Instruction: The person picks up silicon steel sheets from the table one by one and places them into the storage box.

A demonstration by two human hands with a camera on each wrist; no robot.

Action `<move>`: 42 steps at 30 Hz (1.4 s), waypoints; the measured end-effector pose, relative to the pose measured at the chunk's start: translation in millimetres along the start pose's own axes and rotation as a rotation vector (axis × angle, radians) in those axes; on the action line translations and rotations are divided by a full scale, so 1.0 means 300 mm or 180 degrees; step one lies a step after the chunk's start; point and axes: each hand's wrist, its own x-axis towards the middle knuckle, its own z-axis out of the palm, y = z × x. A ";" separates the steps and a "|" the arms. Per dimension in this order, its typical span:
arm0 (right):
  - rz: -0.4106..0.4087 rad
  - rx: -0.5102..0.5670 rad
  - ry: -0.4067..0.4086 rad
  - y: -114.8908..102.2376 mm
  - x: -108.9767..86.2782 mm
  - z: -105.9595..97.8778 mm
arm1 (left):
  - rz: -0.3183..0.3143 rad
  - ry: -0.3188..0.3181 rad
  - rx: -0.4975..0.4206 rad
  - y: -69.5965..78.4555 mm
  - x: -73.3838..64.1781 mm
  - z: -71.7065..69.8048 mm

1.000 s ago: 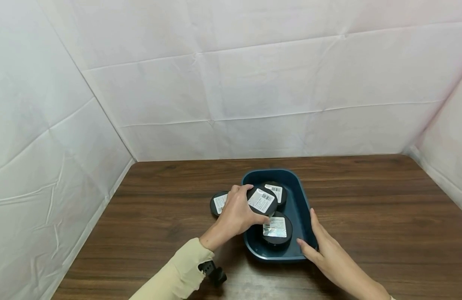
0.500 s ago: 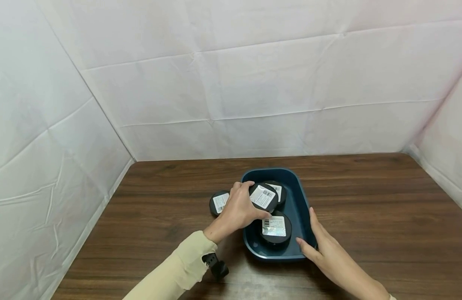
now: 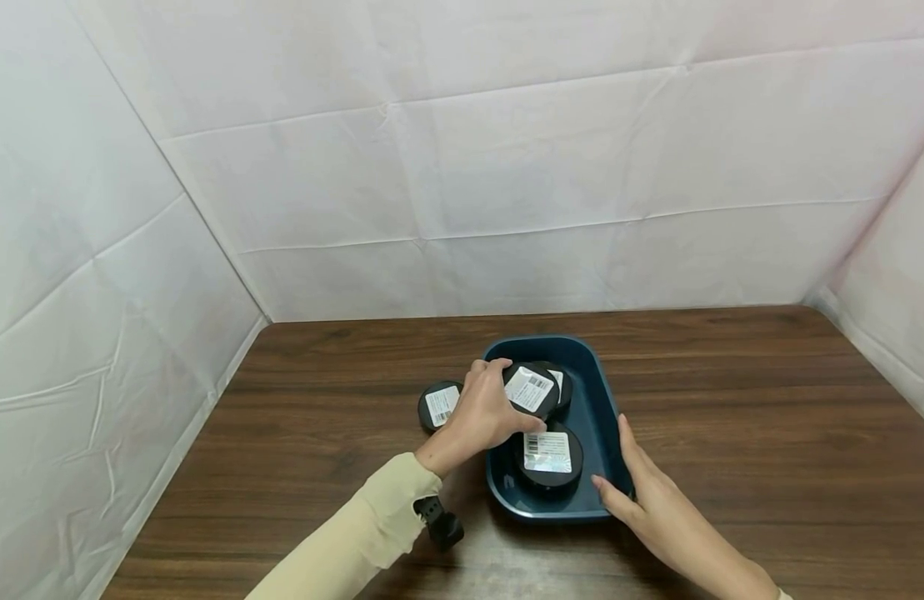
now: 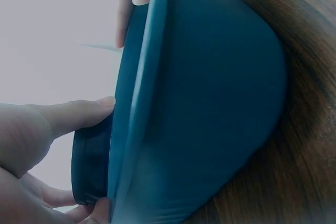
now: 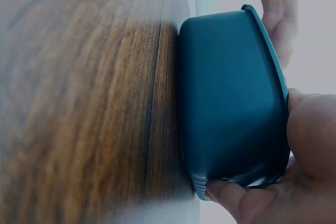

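My left hand (image 3: 486,417) grips a black round disc (image 3: 529,388) with a white barcode label, thumb and fingers on its edge. It sits tilted over the left side of a dark blue plastic tray (image 3: 602,417). In the left wrist view that disc (image 4: 92,163) shows at the tray's rim. Inside the tray lie a similar front disc (image 3: 550,462) and a back disc (image 3: 566,382), partly covered by the held one. My right hand (image 3: 649,500) holds the tray's right wall near the front, thumb on the inner side. The right wrist view shows its fingers against the tray (image 5: 231,93).
Another black labelled disc (image 3: 435,405) lies on the wooden table (image 3: 327,433) just left of the tray, partly hidden by my left hand. White sheeting (image 3: 506,183) stands behind the table and on both sides.
My left hand has shifted slightly away from me and to the right with its disc, covering more of the back disc. The right hand and tray stay about where they were.
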 end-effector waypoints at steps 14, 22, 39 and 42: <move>0.0060 -0.0009 -0.0041 -0.001 0.004 -0.001 | -0.0009 -0.0041 0.0053 0.019 0.017 -0.006; 0.0057 0.0031 -0.0067 0.003 0.000 -0.004 | -0.0020 -0.0035 0.0040 0.035 0.026 0.003; 0.0069 0.0055 -0.0091 0.001 -0.004 -0.005 | -0.0037 -0.0124 0.0030 0.057 0.049 0.020; 0.0072 0.0048 -0.0085 0.002 -0.004 -0.005 | -0.0031 -0.0125 0.0018 0.060 0.054 0.021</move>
